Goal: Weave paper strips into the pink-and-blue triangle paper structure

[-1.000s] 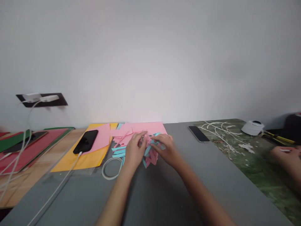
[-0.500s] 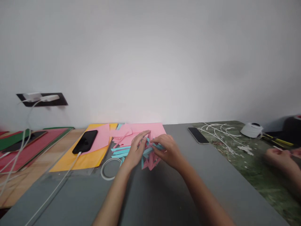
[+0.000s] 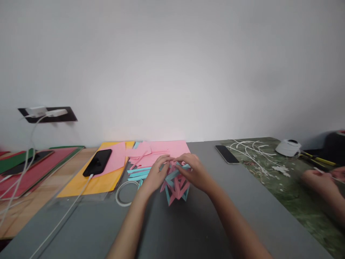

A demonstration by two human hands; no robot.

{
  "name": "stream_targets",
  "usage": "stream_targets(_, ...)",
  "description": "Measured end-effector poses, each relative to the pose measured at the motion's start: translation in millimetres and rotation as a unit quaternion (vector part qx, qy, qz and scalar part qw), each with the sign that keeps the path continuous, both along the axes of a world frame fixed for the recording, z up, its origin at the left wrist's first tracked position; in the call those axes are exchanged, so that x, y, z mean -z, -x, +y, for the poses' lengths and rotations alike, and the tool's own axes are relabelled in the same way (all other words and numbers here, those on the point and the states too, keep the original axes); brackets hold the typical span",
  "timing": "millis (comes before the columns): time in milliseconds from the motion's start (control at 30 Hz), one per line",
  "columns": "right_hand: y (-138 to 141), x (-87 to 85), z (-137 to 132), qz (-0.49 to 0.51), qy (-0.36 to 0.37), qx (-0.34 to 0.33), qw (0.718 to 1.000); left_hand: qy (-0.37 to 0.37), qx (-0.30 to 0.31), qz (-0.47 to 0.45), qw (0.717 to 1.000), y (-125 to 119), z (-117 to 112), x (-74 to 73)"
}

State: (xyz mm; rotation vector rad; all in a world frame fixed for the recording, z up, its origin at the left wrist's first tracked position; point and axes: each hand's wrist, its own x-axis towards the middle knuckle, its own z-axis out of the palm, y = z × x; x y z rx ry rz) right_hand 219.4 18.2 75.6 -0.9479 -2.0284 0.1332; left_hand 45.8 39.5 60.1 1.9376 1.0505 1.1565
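A pink and blue structure of folded paper strips (image 3: pixel 176 185) is in the middle of the grey table (image 3: pixel 94 223). My left hand (image 3: pixel 157 172) is on its left upper side, fingers bent over the top. From the right, my right hand (image 3: pixel 192 171) pinches the upper part, thumb below and fingers above. The fingertips of both hands nearly meet at the top and partly hide it. Loose blue paper strips (image 3: pixel 138 174) lie left of my left hand, beside a white tape roll (image 3: pixel 126 193).
Pink paper sheets (image 3: pixel 175 146) lie behind. A black phone (image 3: pixel 98 162) rests on a yellow folder (image 3: pixel 107 183) at left. Another phone (image 3: pixel 226 154) lies right. A co-worker's hands (image 3: pixel 320 180) hold a thin white piece over a green mat (image 3: pixel 293 205) with white cords (image 3: pixel 250 147).
The paper structure has turned and shifted slightly right and nearer, showing more of its lower side. My fingers have moved together over its top.
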Motion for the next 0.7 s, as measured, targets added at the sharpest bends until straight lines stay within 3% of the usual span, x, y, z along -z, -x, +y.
stream_targets(167, -7.0, 6.3, 8.3, 0.038, 0.031, -0.018, 0.999, -0.008, -0.053, -0.002, 0.999, 0.3, -3.2, -3.7)
stream_targets(400, -9.3, 9.4, 13.3, 0.068, 0.042, -0.035, 0.996, 0.022, -0.024, 0.016, 0.999, -4.1, -6.6, -1.6)
stream_targets(600, -10.8, 16.2, 18.3, 0.071, 0.058, -0.061, 0.994, 0.084, -0.054, -0.033, 0.994, -12.8, -3.8, 5.1)
stream_targets(700, -11.3, 15.6, 17.4, 0.068, 0.060, -0.063, 0.994, 0.099, -0.040, -0.057, 0.993, -15.1, -3.8, 4.1)
